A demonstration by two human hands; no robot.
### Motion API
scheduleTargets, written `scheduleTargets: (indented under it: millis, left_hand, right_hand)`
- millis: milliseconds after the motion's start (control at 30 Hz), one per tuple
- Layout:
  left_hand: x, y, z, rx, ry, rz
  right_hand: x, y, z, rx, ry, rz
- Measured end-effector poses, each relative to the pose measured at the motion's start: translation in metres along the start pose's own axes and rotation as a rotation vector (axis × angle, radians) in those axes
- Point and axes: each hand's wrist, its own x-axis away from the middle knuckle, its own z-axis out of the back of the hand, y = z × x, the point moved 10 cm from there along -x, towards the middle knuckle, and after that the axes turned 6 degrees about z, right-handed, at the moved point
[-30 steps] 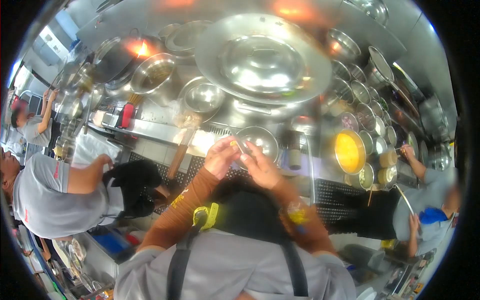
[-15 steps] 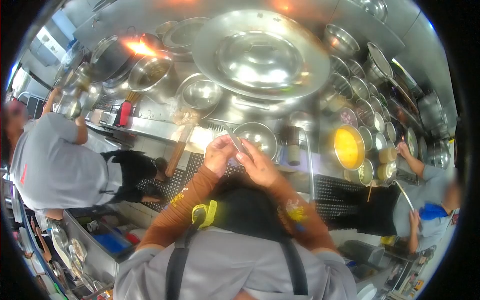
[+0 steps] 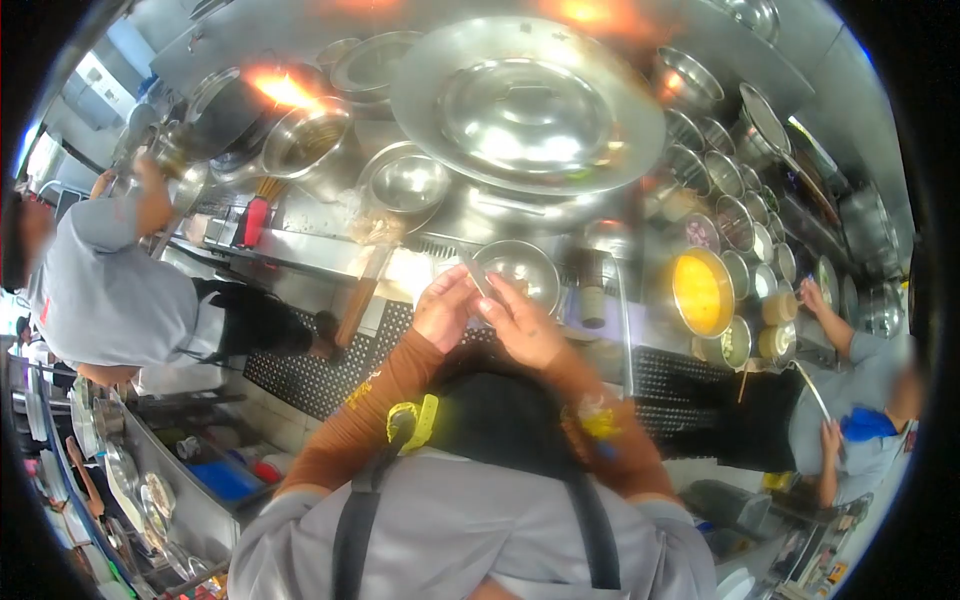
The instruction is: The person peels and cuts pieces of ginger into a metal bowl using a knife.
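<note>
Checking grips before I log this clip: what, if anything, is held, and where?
A thin tool, by its near end, between the fingers of the left hand and right hand; its far tip juts out.

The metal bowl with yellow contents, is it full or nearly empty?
It looks well filled: yellow contents spread across most of the bowl. Exact level, I cannot tell.

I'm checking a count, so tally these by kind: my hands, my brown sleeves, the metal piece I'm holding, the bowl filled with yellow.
Hands, left hand and right hand: 2
Brown sleeves: 2
Thin metal piece: 1
Yellow-filled bowl: 1
Total: 6
</note>
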Motion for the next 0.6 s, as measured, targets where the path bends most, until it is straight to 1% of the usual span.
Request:
scheduleTargets:
  millis: [67,267,367,467,600]
  left_hand:
    - [-0.0007,0.0022,-0.0010,-0.020,-0.003,-0.008]
    - [-0.0014,0.0015,0.0002,0.000,0.000,-0.027]
    - [-0.0014,0.0007,0.0020,-0.005,0.010,-0.022]
    - [-0.0011,0.0005,0.0012,-0.024,-0.001,-0.020]
    - [-0.0016,-0.0023,0.0028,-0.018,0.022,-0.002]
  right_hand:
    - [0.0011,-0.0212,0.0033,0.055,0.010,0.030]
    - [0.0010,-0.0160,0.0007,0.016,-0.034,-0.011]
    - [0.0009,-0.0183,0.0014,0.043,-0.012,0.029]
    - [0.0025,-0.0154,-0.0011,-0.016,-0.068,-0.085]
    - [0.0037,-0.0136,-0.0026,-0.044,-0.099,-0.138]
